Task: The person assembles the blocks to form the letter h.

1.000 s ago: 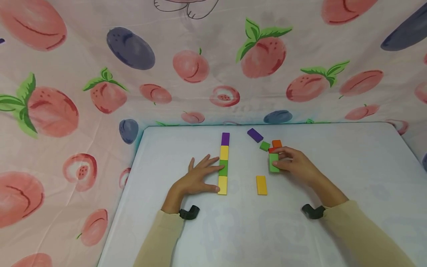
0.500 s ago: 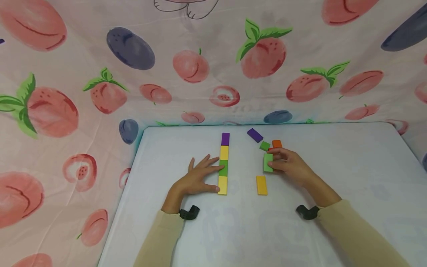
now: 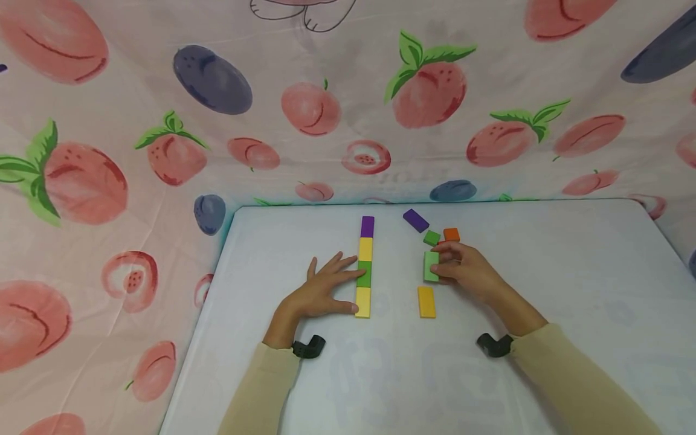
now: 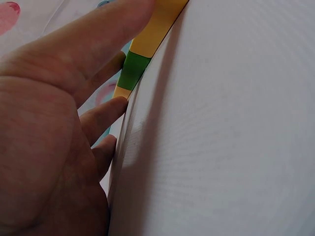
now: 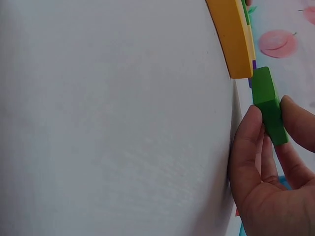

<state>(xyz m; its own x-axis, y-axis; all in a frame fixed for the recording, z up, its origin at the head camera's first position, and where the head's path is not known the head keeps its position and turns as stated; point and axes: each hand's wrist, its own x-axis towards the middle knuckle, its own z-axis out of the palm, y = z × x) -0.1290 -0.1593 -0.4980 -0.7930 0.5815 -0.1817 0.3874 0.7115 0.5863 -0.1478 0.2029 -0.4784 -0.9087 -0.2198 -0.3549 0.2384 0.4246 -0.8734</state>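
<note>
A straight row of blocks stands left of centre: a purple block (image 3: 367,226), a yellow block (image 3: 365,249), a green block (image 3: 364,281) and a nearer yellow block (image 3: 363,299). My left hand (image 3: 318,294) lies along the row's left side with fingers spread, the index fingertip at the green block and the thumb at the nearer yellow one. My right hand (image 3: 470,269) pinches a light green block (image 3: 431,266) between thumb and fingers. In the right wrist view that green block (image 5: 269,108) appears just beyond the end of an orange-yellow block (image 5: 231,39).
Nearer me than the held block lies the orange-yellow block (image 3: 426,302). Farther back are a loose purple block (image 3: 415,220), a small green block (image 3: 432,237) and an orange block (image 3: 451,234). A red block is mostly covered by my right fingers. Fruit-printed cloth (image 3: 364,121) rises behind the white table (image 3: 326,386).
My right hand has moved left with the light green block, which now sits right behind the orange-yellow block. My left hand and the row have stayed put.
</note>
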